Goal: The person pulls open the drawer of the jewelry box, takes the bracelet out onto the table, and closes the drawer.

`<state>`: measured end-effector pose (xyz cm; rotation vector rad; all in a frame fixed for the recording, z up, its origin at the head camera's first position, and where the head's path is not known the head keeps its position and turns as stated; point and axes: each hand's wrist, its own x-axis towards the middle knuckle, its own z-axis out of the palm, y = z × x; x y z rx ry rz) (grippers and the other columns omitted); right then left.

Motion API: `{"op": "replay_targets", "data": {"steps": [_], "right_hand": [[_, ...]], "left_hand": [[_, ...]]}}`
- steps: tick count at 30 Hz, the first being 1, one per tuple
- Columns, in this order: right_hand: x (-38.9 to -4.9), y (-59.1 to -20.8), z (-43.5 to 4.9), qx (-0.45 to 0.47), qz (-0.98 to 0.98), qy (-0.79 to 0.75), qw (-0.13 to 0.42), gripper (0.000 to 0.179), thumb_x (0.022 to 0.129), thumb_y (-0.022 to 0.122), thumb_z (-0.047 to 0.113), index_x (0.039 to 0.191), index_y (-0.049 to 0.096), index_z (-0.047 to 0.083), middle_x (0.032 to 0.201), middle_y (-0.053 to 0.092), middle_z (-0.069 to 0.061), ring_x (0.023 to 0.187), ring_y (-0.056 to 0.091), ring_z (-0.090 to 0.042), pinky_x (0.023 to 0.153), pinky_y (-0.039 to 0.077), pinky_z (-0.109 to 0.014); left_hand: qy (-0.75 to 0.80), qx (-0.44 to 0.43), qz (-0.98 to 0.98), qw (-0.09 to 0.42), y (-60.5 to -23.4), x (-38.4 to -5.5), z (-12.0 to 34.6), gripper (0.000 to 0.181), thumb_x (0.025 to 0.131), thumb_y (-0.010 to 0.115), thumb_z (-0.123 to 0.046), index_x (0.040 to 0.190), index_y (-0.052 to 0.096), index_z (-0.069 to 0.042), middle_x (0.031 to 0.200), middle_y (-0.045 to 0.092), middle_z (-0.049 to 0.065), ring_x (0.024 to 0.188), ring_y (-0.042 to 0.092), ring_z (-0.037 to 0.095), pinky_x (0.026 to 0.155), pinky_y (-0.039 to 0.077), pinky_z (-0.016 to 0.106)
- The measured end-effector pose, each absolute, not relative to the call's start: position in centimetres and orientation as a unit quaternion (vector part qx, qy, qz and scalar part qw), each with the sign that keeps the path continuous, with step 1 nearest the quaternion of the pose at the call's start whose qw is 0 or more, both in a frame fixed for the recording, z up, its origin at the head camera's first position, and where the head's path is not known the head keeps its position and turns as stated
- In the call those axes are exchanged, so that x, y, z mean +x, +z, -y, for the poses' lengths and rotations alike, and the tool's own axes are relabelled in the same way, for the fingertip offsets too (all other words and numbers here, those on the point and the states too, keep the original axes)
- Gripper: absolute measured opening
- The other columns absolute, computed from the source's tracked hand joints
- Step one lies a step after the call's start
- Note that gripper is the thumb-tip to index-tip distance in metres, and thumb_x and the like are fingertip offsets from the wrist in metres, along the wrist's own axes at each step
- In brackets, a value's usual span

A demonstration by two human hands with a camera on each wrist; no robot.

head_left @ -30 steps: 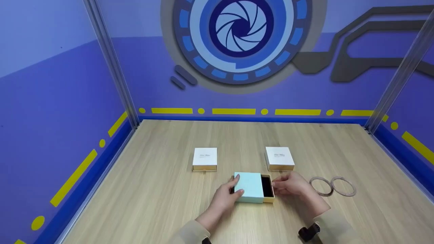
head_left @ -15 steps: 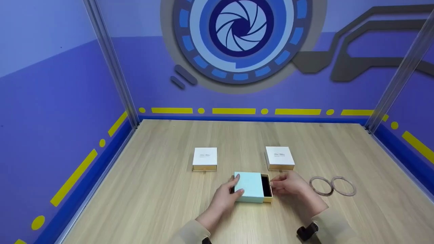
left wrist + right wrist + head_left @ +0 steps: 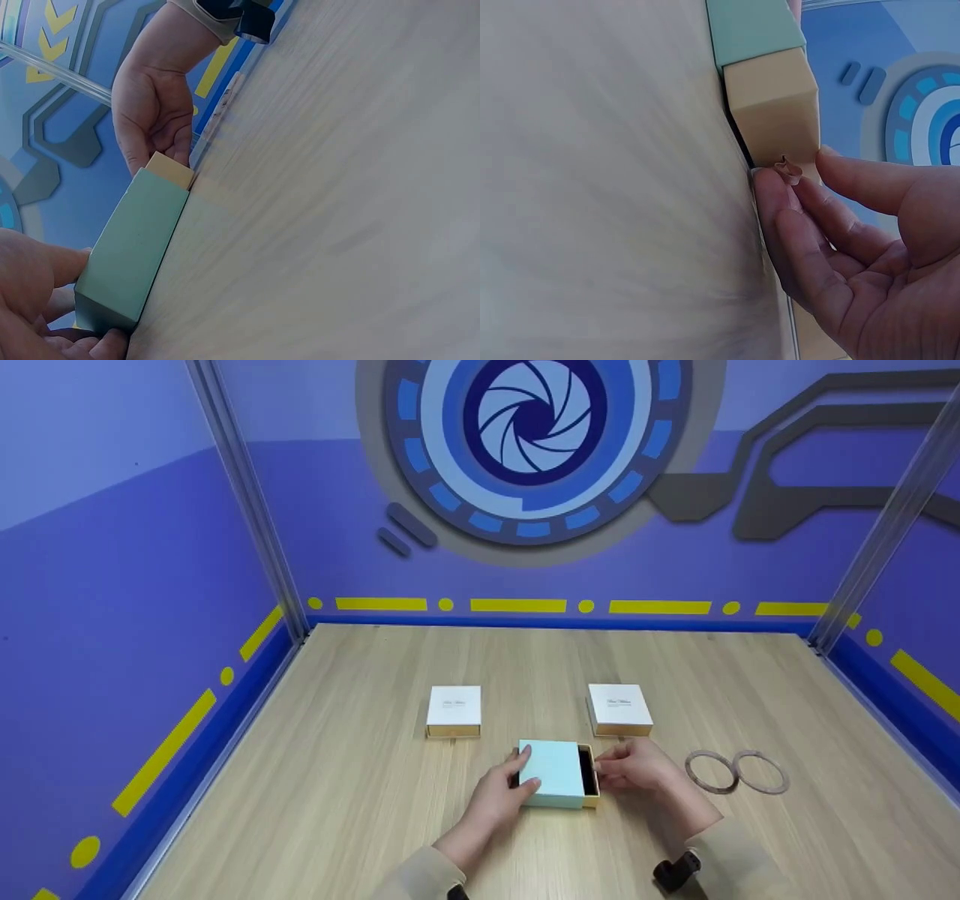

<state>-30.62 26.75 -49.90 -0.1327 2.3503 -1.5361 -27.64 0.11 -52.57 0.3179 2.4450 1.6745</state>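
A mint-green sleeve box (image 3: 551, 769) lies at the near middle of the table. From its right end sticks out a tan drawer (image 3: 772, 105) with a black inside. My left hand (image 3: 496, 796) grips the sleeve by its left end, the thumb on the near side and fingers over the far side. At the drawer's outer end, my right hand (image 3: 637, 765) holds thumb and bent fingers against the edge. A small ribbon pull (image 3: 787, 171) shows at its fingertips in the right wrist view.
Two white-topped boxes with gold sides, a left one (image 3: 454, 710) and a right one (image 3: 619, 709), stand behind the green box. Two thin rings (image 3: 711, 790) lie side by side, right of my right hand. Blue printed walls (image 3: 525, 577) enclose the table.
The drawer has slid a little left into the green sleeve, so less of its black inside shows. My right hand has moved left with it; my left hand has stayed still.
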Motion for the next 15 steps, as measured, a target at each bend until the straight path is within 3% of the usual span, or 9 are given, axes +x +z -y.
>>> {"op": "replay_targets", "data": {"steps": [15], "right_hand": [[-30.7,-49.91,-26.16,-0.053,-0.824,-0.54,0.161,0.028,0.096,0.07,0.006,0.11,0.068,-0.019,0.089,0.078,-0.012,0.075,0.072,-0.01,0.071,0.064,-0.027]], "left_hand": [[0.562,0.103,-0.816,0.088,-52.36,-27.61,-0.11,0.058,0.102,0.065,-0.021,0.155,0.045,-0.011,0.167,0.031,0.02,0.157,0.026,0.038,0.128,0.023,0.056]]}}
